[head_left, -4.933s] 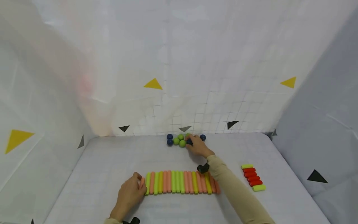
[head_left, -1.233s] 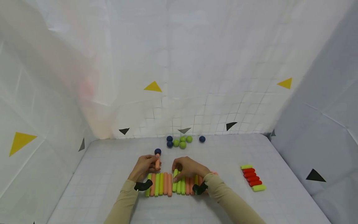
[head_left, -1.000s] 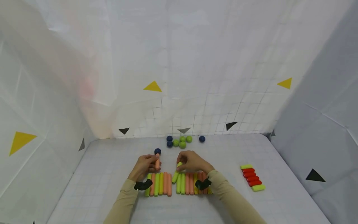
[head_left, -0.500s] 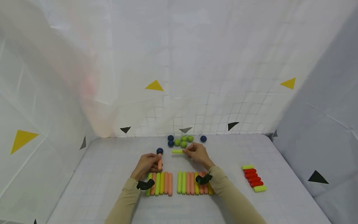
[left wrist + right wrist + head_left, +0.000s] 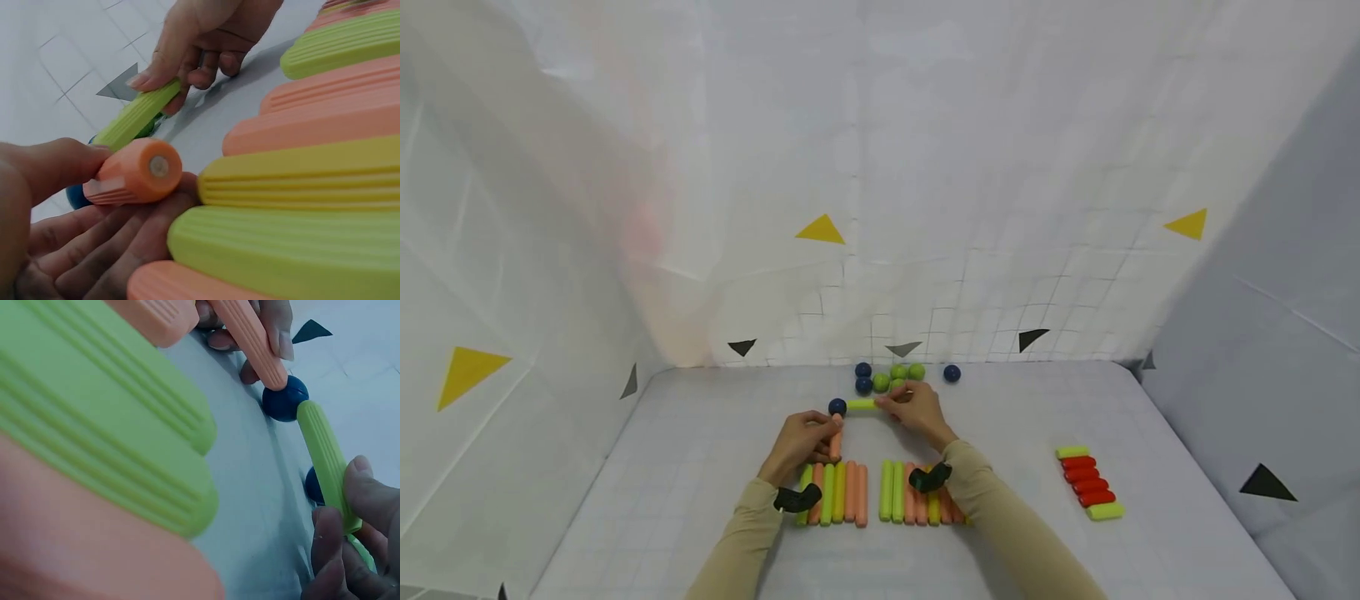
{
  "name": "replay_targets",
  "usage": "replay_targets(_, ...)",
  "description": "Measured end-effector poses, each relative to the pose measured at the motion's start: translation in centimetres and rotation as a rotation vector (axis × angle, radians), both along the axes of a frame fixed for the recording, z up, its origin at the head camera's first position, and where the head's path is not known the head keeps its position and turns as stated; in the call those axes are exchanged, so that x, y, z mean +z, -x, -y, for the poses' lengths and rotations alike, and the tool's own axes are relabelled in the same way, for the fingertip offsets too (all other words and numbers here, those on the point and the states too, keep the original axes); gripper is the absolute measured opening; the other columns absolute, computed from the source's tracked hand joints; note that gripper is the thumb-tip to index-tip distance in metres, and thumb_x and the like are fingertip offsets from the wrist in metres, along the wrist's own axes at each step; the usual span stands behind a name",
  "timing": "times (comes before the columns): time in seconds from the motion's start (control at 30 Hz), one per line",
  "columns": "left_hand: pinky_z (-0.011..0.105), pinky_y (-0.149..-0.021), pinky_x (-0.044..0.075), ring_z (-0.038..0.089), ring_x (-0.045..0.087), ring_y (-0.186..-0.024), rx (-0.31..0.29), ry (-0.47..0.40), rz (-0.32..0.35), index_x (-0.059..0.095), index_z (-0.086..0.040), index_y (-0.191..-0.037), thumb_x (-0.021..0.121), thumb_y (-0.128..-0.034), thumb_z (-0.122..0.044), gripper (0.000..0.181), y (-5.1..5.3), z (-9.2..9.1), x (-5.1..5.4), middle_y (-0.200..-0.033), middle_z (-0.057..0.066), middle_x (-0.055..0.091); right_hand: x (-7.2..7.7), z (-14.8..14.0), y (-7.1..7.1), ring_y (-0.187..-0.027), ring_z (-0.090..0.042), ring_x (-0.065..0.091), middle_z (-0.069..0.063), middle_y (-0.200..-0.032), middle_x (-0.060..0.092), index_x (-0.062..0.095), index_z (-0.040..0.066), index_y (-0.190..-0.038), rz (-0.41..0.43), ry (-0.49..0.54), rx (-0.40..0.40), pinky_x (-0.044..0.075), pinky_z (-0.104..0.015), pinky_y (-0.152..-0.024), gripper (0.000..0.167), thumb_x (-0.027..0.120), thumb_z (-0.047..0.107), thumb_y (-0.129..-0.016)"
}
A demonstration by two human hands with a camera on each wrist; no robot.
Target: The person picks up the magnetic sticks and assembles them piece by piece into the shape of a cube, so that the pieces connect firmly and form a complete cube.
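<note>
Toward the far table edge, the left hand pinches a ridged orange stick touching a blue ball; the right hand pinches a ridged green stick, half hiding a green ball. A sleeve partly hides more sticks.

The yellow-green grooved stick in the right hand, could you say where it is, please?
In the head view, the stick runs left from the right hand, its tip apparently touching the dark blue ball near the left hand.
</note>
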State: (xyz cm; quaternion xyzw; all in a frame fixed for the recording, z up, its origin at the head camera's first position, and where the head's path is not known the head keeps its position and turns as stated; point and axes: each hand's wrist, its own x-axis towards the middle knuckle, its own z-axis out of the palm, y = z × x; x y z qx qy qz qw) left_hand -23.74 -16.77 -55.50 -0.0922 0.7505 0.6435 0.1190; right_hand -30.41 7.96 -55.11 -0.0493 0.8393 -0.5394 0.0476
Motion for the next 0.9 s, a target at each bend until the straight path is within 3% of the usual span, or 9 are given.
replay_targets(0.17, 0.03, -0.059, 0.061, 0.014, 0.071, -0.06, -0.009, 0.026, -0.016, 0.069, 0.003, -0.122, 0.076, -0.0991, -0.032, 0.042, -0.1, -0.1, -0.1, -0.075, 0.01, 0.073, -0.1, 0.3, -0.1, -0.07, -0.014, 0.072, -0.005, -0.091, 0.081, 0.075, 0.008, -0.101, 0.002, -0.011, 0.002, 0.056, -0.028, -0.066, 0.026, 0.085, 0.032, -0.093)
replay_targets(0.57, 0.03, -0.059, 0.062, 0.013, 0.07, -0.06, -0.006, -0.002, -0.024, 0.072, 0.002, -0.118, 0.078, -0.0982, -0.032, 0.04, -0.3, -0.1, 0.3, -0.075, 0.011, 0.072, -0.7, -0.2, 0.3, -0.068, -0.013, 0.072, -0.006, -0.09, 0.081, 0.077, 0.01, -0.104, -0.006, 0.025, 0.009, 0.054, -0.028, -0.062, 0.028, 0.083, 0.035, -0.094)
replay_targets(0.77, 0.03, -0.06, 0.062, 0.014, 0.071, -0.061, 0.023, 0.004, -0.001, 0.072, 0.002, -0.112, 0.077, -0.0985, -0.033, 0.038, -0.1, -0.3, 0.4, -0.081, 0.011, 0.071, -0.9, -1.1, 0.6, -0.068, -0.014, 0.072, -0.01, -0.092, 0.08, 0.079, 0.008, -0.107, 0.034, 0.132, 0.044, 0.058, -0.028, -0.06, 0.025, 0.08, 0.031, -0.097)
replay_targets(0.9, 0.032, -0.059, 0.063, 0.016, 0.072, -0.06, 0.029, -0.006, -0.003, 0.073, 0.003, -0.111, 0.076, -0.0995, -0.031, 0.036, -0.1, -0.4, 0.4, -0.081, 0.012, 0.072, -0.9, -1.7, 0.9, -0.068, -0.015, 0.073, -0.014, -0.096, 0.079, 0.069, 0.003, -0.104, 0.112, 0.219, 0.026, 0.062, -0.032, -0.063, 0.033, 0.081, 0.032, -0.097)
